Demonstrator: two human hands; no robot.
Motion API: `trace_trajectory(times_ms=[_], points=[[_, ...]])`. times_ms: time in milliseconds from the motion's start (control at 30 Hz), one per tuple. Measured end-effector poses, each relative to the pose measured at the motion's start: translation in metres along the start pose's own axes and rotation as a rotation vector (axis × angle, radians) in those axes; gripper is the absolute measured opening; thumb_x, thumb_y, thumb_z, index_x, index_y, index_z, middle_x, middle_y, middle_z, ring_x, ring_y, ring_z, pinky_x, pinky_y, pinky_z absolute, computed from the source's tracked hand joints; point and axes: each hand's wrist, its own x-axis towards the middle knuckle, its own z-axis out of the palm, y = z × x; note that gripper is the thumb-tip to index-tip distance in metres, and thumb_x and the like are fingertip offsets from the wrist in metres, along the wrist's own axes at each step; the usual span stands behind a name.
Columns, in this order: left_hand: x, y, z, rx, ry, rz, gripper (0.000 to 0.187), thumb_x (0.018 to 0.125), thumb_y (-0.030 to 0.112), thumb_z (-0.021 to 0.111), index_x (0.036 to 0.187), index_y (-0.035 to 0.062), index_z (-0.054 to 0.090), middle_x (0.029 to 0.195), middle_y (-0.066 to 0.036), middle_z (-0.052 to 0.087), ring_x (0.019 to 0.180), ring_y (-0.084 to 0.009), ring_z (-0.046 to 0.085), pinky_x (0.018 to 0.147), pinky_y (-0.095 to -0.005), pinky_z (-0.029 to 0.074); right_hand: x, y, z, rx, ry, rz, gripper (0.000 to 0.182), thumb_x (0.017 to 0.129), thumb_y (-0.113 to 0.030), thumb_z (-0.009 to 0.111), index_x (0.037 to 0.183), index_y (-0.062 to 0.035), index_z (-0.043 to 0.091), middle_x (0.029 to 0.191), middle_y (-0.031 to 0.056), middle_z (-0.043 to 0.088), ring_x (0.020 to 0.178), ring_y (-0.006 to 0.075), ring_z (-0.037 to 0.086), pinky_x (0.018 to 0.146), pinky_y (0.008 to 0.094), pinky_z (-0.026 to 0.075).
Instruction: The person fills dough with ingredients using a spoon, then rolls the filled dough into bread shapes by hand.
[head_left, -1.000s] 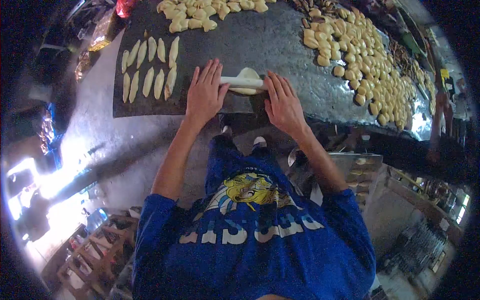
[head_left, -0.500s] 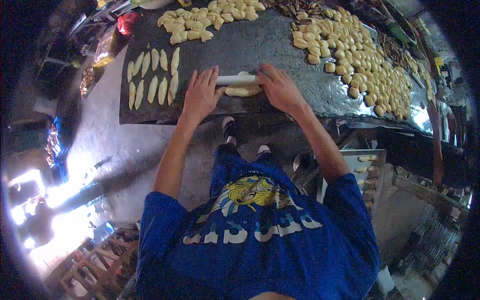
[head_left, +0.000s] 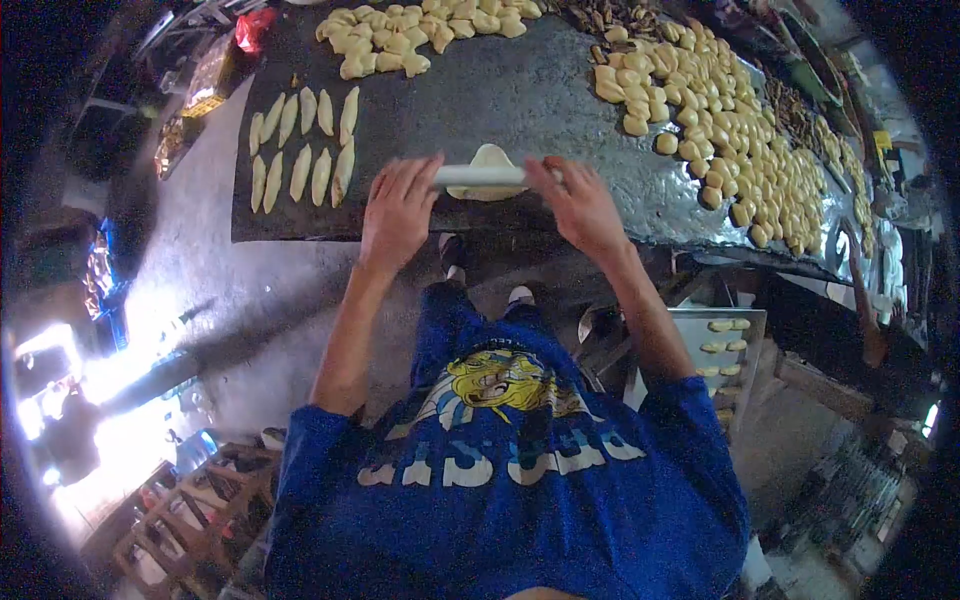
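Note:
A white rolling pin (head_left: 478,176) lies across a flattened piece of dough (head_left: 490,155) near the front edge of the dark table. The dough shows both above and below the pin. My left hand (head_left: 402,205) is on the pin's left end and my right hand (head_left: 582,205) on its right end, fingers bent over it and slightly blurred. Left of my left hand, long rolled dough pieces (head_left: 299,174) lie in two rows. Many round dough balls (head_left: 715,130) cover the table's right side, beyond my right hand.
More flattened dough pieces (head_left: 400,35) lie at the table's (head_left: 450,105) far side. Below the table on the right is a metal tray (head_left: 755,345) with several shaped dough pieces. A red bag (head_left: 254,30) and a yellow crate (head_left: 207,98) stand to the left.
The pin and both hands sit slightly lower in view. The dough under the pin now spreads wider and flatter, with a rounded lobe showing beyond it.

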Motion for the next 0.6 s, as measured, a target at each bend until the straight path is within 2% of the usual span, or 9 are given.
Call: trace_trajectory(times_ms=[33, 133, 167, 267, 367, 467, 567, 600], points=[[0.005, 0.009, -0.006, -0.003, 0.070, -0.001, 0.058, 0.085, 0.017, 0.067, 0.140, 0.0127, 0.048, 0.132, -0.009, 0.054, 0.124, -0.0284, 0.048, 0.106, -0.0429, 0.037, -0.004, 0.002, -0.006, 0.000, 0.010, 0.079, 0.049, 0.085, -0.002, 0.055, 0.133, -0.0111, 0.052, 0.121, 0.0154, 0.057, 0.108, 0.0360, 0.055, 0.092, 0.0452, 0.047], [0.007, 0.016, 0.006, -0.108, 0.022, -0.032, 0.068, 0.083, 0.021, 0.070, 0.145, 0.0135, 0.042, 0.141, -0.010, 0.047, 0.130, -0.0315, 0.044, 0.110, -0.0454, 0.033, -0.022, 0.029, -0.005, -0.066, 0.111, 0.309, 0.045, 0.085, 0.000, 0.058, 0.128, -0.0086, 0.055, 0.117, 0.0152, 0.056, 0.105, 0.0372, 0.055, 0.091, 0.0448, 0.047], [0.006, 0.019, 0.010, -0.159, -0.021, -0.066, 0.062, 0.082, 0.021, 0.071, 0.138, 0.0106, 0.048, 0.135, -0.010, 0.051, 0.127, -0.0310, 0.046, 0.108, -0.0453, 0.035, -0.029, 0.038, 0.002, -0.098, 0.157, 0.386, 0.043, 0.084, 0.000, 0.060, 0.126, -0.0071, 0.056, 0.116, 0.0149, 0.056, 0.103, 0.0375, 0.055, 0.091, 0.0445, 0.046], [-0.001, 0.015, 0.031, -0.153, -0.095, -0.085, 0.048, 0.081, 0.021, 0.071, 0.126, 0.0092, 0.056, 0.126, -0.008, 0.056, 0.123, -0.0302, 0.049, 0.104, -0.0445, 0.038, -0.028, 0.041, 0.002, -0.321, 0.185, 0.386, 0.041, 0.083, -0.001, 0.061, 0.124, -0.0052, 0.055, 0.116, 0.0153, 0.055, 0.108, 0.0374, 0.052, 0.092, 0.0447, 0.045], [-0.003, 0.016, 0.036, -0.186, -0.048, -0.138, 0.034, 0.080, 0.019, 0.073, 0.109, 0.0084, 0.061, 0.117, -0.008, 0.058, 0.119, -0.0292, 0.051, 0.101, -0.0436, 0.040, -0.005, 0.003, -0.009, -0.134, 0.126, 0.301, 0.043, 0.082, -0.003, 0.064, 0.123, -0.0049, 0.054, 0.117, 0.0150, 0.055, 0.112, 0.0356, 0.050, 0.093, 0.0440, 0.044], [-0.002, 0.014, 0.040, -0.228, -0.040, -0.186, 0.023, 0.082, 0.020, 0.070, 0.100, 0.0086, 0.063, 0.113, -0.004, 0.058, 0.120, -0.0257, 0.049, 0.101, -0.0435, 0.039, 0.010, -0.009, 0.013, 0.102, 0.016, 0.040, 0.040, 0.081, -0.004, 0.066, 0.120, -0.0057, 0.055, 0.114, 0.0134, 0.056, 0.108, 0.0344, 0.052, 0.092, 0.0448, 0.043], [0.001, 0.006, 0.049, -0.256, 0.037, -0.193, 0.021, 0.081, 0.020, 0.071, 0.096, 0.0077, 0.063, 0.113, -0.004, 0.058, 0.118, -0.0278, 0.049, 0.101, -0.0443, 0.039, 0.013, 0.005, 0.037, 0.159, -0.064, 0.066, 0.037, 0.080, -0.005, 0.068, 0.116, -0.0062, 0.056, 0.112, 0.0118, 0.058, 0.103, 0.0343, 0.053, 0.088, 0.0459, 0.043], [0.003, 0.006, 0.050, -0.257, 0.038, -0.242, 0.023, 0.082, 0.020, 0.070, 0.099, 0.0070, 0.063, 0.116, -0.006, 0.056, 0.121, -0.0292, 0.048, 0.102, -0.0449, 0.038, 0.016, 0.006, 0.038, 0.161, -0.040, 0.089, 0.035, 0.080, -0.005, 0.067, 0.114, -0.0060, 0.056, 0.110, 0.0118, 0.059, 0.101, 0.0347, 0.054, 0.087, 0.0461, 0.043]])
